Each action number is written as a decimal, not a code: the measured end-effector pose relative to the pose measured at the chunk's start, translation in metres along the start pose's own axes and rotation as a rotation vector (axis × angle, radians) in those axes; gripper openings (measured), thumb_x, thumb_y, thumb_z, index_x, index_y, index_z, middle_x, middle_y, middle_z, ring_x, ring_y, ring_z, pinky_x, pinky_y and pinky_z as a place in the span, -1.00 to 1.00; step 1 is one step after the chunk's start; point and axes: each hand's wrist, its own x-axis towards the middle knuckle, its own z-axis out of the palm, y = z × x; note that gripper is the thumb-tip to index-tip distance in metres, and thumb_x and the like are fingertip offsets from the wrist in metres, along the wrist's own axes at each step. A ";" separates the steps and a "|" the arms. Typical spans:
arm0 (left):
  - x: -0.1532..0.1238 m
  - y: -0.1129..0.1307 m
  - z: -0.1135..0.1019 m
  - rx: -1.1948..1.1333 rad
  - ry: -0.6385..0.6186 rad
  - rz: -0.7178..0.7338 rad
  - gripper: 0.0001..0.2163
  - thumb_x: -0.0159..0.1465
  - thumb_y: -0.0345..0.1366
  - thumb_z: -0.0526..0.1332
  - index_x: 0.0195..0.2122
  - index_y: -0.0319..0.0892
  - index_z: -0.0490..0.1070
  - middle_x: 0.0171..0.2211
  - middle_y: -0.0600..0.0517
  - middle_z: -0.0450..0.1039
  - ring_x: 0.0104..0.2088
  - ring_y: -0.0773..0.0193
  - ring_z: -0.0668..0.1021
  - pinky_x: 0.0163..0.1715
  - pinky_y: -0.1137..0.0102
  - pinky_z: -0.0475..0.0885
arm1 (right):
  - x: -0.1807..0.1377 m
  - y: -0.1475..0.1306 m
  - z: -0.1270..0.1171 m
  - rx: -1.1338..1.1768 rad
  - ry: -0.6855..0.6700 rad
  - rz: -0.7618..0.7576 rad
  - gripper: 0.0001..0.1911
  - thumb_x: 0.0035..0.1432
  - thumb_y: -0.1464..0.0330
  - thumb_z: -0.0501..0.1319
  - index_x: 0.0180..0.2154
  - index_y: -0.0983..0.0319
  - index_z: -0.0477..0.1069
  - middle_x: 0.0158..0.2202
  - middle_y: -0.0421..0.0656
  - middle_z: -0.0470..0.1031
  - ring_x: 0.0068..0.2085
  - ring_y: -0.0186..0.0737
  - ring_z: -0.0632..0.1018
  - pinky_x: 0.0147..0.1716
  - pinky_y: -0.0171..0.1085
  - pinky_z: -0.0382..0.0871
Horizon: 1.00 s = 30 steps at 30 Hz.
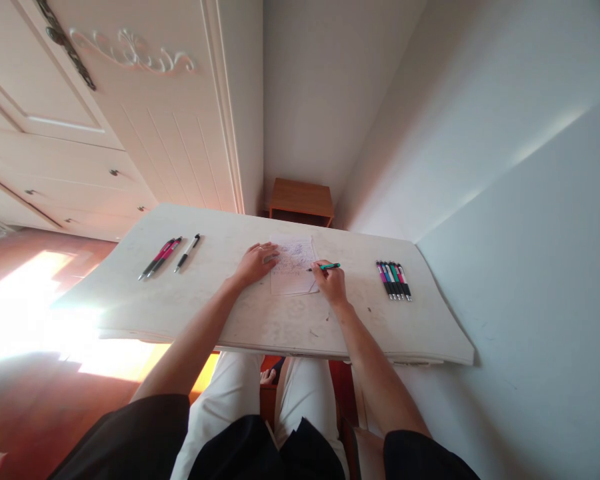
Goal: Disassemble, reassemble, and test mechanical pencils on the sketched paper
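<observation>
A sheet of paper [293, 283] covered in dark scribbles over its upper part lies on the white table in front of me. My left hand [256, 263] rests flat on the paper's left edge, fingers stretched out. Between the fingers of my right hand [331, 283] is a green and black pen [329, 266], its tip pointing left onto the paper's right side. To the right, several pens [393, 280] of different colours lie side by side in a row. Off to the left are two pink and black pens [161, 257] and one white and black pen [187, 253].
The white table [220, 320] spans the space before me, with a wall [520, 253] close on its right. A white cabinet [180, 133] stands beyond its left side. Behind the far edge sits a small wooden stand [301, 197]. Bright sunlight falls on the floor at left.
</observation>
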 end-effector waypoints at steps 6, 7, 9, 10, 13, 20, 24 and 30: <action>0.000 -0.001 0.001 0.012 0.006 0.004 -0.72 0.28 -0.18 0.09 -0.06 -0.01 0.49 0.11 0.03 0.41 0.18 0.14 0.36 0.24 0.15 0.13 | 0.000 -0.001 0.000 -0.024 0.023 0.040 -0.63 0.24 0.17 0.04 -0.44 0.22 0.47 -0.58 -0.15 0.47 -0.52 -0.23 0.44 -0.46 -0.32 0.23; 0.000 -0.001 0.001 0.011 0.009 0.005 -0.73 0.28 -0.18 0.10 -0.06 -0.01 0.49 0.11 0.03 0.41 0.18 0.13 0.36 0.24 0.15 0.13 | 0.000 -0.001 0.000 -0.018 0.015 0.031 -0.63 0.24 0.17 0.04 -0.45 0.22 0.46 -0.57 -0.15 0.47 -0.52 -0.23 0.44 -0.45 -0.32 0.23; 0.000 -0.001 0.001 0.007 0.011 0.006 -0.73 0.27 -0.18 0.10 -0.06 -0.01 0.49 0.11 0.03 0.41 0.18 0.13 0.36 0.24 0.15 0.13 | 0.000 0.000 0.001 -0.002 0.025 0.031 -0.64 0.24 0.17 0.04 -0.44 0.23 0.46 -0.56 -0.15 0.47 -0.51 -0.23 0.44 -0.45 -0.32 0.23; 0.000 -0.001 0.001 0.005 0.012 0.007 -0.73 0.28 -0.18 0.10 -0.07 -0.02 0.49 0.11 0.02 0.41 0.18 0.13 0.36 0.24 0.15 0.13 | 0.000 0.001 0.002 0.010 0.040 0.041 -0.65 0.24 0.17 0.05 -0.42 0.23 0.46 -0.56 -0.16 0.47 -0.52 -0.24 0.44 -0.46 -0.32 0.23; 0.000 -0.001 0.001 -0.001 0.013 0.008 -0.74 0.27 -0.18 0.10 -0.07 -0.02 0.49 0.10 0.02 0.41 0.18 0.13 0.37 0.24 0.14 0.13 | 0.000 0.004 0.003 0.056 0.089 0.089 -0.67 0.22 0.16 0.06 -0.36 0.24 0.46 -0.58 -0.18 0.44 -0.54 -0.25 0.42 -0.49 -0.33 0.22; 0.000 0.003 -0.001 -0.013 0.000 -0.010 -0.73 0.27 -0.20 0.11 -0.07 -0.01 0.49 0.11 0.03 0.40 0.18 0.14 0.36 0.24 0.14 0.12 | -0.001 0.005 0.002 0.144 0.112 0.153 -0.66 0.20 0.13 0.08 -0.32 0.25 0.44 -0.59 -0.22 0.41 -0.55 -0.28 0.39 -0.53 -0.35 0.22; -0.001 0.004 -0.002 -0.042 0.008 -0.012 -0.74 0.25 -0.20 0.11 -0.09 -0.02 0.50 0.11 0.02 0.41 0.17 0.14 0.37 0.25 0.13 0.12 | -0.003 0.000 0.000 0.256 0.140 0.171 -0.65 0.21 0.12 0.07 -0.30 0.26 0.41 -0.51 -0.18 0.43 -0.50 -0.28 0.42 -0.48 -0.34 0.27; -0.005 0.006 -0.006 -0.211 0.160 -0.057 -0.73 0.24 -0.19 0.11 -0.14 -0.13 0.52 0.11 -0.04 0.39 0.05 0.14 0.48 0.13 0.26 0.31 | -0.018 -0.010 -0.006 0.667 0.095 0.216 -0.66 0.21 0.14 0.08 -0.25 0.27 0.44 -0.33 -0.09 0.50 -0.31 -0.21 0.51 -0.27 -0.24 0.38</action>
